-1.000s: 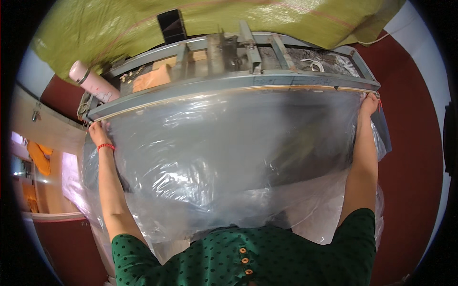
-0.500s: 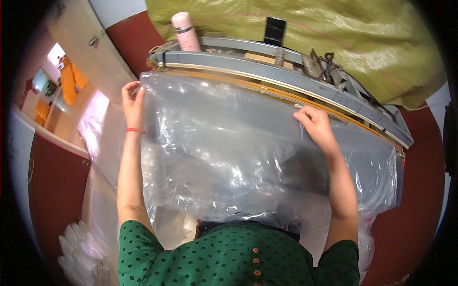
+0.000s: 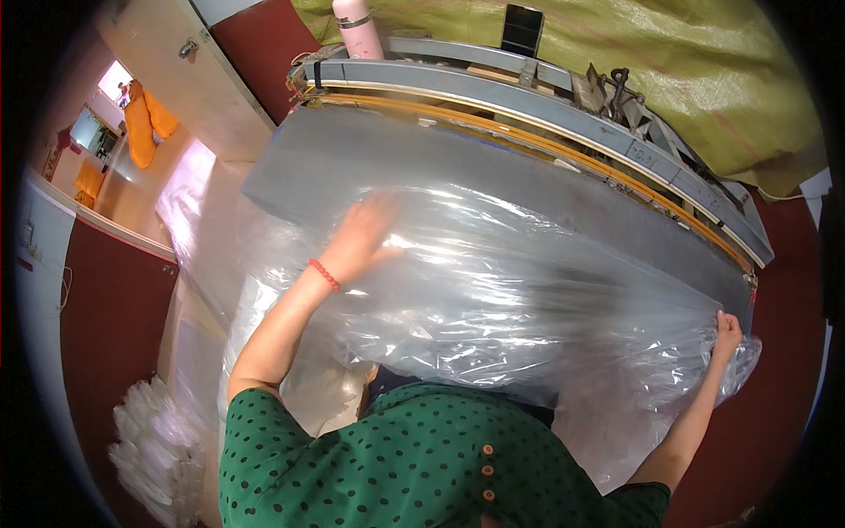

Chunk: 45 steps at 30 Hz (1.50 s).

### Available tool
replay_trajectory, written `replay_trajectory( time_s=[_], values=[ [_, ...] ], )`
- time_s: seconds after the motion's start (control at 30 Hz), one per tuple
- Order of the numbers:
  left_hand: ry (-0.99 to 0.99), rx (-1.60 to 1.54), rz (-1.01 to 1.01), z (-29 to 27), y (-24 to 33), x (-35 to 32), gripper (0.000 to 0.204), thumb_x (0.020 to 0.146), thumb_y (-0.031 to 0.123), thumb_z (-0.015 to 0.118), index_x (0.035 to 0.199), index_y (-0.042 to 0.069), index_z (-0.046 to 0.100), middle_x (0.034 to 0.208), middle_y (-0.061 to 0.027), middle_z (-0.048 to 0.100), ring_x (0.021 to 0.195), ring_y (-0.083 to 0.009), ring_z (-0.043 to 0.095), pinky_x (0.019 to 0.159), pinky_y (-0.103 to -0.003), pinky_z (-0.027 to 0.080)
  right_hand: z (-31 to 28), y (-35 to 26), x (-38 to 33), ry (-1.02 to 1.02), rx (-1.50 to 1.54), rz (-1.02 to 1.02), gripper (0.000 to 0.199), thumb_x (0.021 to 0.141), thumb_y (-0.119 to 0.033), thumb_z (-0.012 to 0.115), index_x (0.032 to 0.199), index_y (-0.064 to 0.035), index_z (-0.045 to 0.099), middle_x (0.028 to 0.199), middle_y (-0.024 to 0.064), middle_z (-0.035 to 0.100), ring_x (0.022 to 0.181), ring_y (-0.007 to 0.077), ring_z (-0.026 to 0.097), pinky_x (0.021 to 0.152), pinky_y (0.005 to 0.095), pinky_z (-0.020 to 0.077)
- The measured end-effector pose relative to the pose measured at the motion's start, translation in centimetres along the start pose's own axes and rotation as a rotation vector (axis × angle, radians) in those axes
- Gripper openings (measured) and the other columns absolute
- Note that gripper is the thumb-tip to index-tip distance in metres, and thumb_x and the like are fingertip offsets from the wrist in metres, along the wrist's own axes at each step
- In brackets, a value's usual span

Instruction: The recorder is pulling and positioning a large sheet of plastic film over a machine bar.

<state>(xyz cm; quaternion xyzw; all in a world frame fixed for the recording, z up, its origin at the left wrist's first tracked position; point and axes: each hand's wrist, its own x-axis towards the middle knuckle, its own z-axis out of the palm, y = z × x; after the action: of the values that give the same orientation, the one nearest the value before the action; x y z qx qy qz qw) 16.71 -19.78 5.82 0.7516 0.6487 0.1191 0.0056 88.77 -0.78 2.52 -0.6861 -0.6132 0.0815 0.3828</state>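
Large clear plastic sheet (image 3: pixel 528 290) spread across centre frame over a grey work surface (image 3: pixel 414 167). Left hand (image 3: pixel 365 236), centre left, blurred, laid flat with fingers apart on the sheet, apparently not gripping. Right hand (image 3: pixel 726 336), far right, fingers closed on the sheet's bunched edge. Long sealing machine (image 3: pixel 546 97) along the upper frame; pink bottle (image 3: pixel 359 25) at top centre; stacked clear bags (image 3: pixel 158 440) lower left.
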Motion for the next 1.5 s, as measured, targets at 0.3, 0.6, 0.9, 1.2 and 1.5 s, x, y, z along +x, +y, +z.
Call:
replay_trajectory(
  time_s=[0.3, 0.6, 0.9, 1.2, 1.5],
  values=[
    [0.494, -0.281, -0.315, 1.7, -3.8, 4.5, 0.034, 0.075, 0.018, 0.06, 0.104, 0.001, 0.052, 0.103, -0.0155, 0.054, 0.086, -0.0271, 0.056, 0.073, -0.034, 0.044, -1.4, 1.0, -1.1, 0.152, 0.251, 0.081, 0.018, 0.078, -0.02, 0.063, 0.075, -0.0027, 0.059, 0.071, -0.004, 0.053, 0.068, 0.0052, 0.044, 0.066, 0.0184, 0.0359],
    [0.374, 0.017, -0.353, 0.7, -5.4, 6.1, 0.011, 0.072, 0.012, 0.06, 0.079, 0.004, 0.057, 0.079, -0.0098, 0.055, 0.077, -0.0285, 0.053, 0.068, -0.034, 0.043, -2.8, 3.2, 0.6, 0.215, 0.503, 0.181, 0.017, 0.078, -0.02, 0.063, 0.084, -0.0044, 0.062, 0.077, -0.0025, 0.056, 0.074, 0.0066, 0.048, 0.071, 0.0195, 0.0371],
    [0.897, -0.781, -0.602, 4.2, -13.8, 15.0, 0.017, 0.084, 0.02, 0.048, 0.077, 0.005, 0.05, 0.064, -0.0003, 0.05, 0.055, -0.0078, 0.044, 0.05, -0.023, 0.037, 10.2, -2.9, 9.1, 0.408, 0.273, 0.024, 0.017, 0.08, -0.021, 0.058, 0.078, -0.0045, 0.058, 0.068, 0.0018, 0.056, 0.062, 0.009, 0.049, 0.059, 0.0231, 0.0404],
    [0.899, -0.907, -0.566, 5.7, -13.4, 18.8, 0.013, 0.077, 0.012, 0.058, 0.07, 0.008, 0.048, 0.06, 0.0049, 0.045, 0.052, -0.0035, 0.038, 0.046, -0.018, 0.031, 11.3, -3.4, 10.4, 0.531, 0.393, 0.067, 0.015, 0.077, -0.015, 0.062, 0.075, -0.0044, 0.052, 0.065, -0.0026, 0.05, 0.055, 0.0051, 0.044, 0.053, 0.0188, 0.0376],
    [0.931, -0.851, -0.735, 4.5, -14.9, 17.1, 0.022, 0.086, 0.022, 0.043, 0.082, 0.003, 0.053, 0.063, -0.004, 0.055, 0.057, -0.0112, 0.05, 0.049, -0.025, 0.039, 10.0, -5.0, 9.5, 0.409, 0.673, 0.16, 0.015, 0.076, -0.012, 0.06, 0.085, -0.0039, 0.052, 0.065, -0.0011, 0.051, 0.059, 0.0065, 0.048, 0.054, 0.0199, 0.0404]
  ],
)
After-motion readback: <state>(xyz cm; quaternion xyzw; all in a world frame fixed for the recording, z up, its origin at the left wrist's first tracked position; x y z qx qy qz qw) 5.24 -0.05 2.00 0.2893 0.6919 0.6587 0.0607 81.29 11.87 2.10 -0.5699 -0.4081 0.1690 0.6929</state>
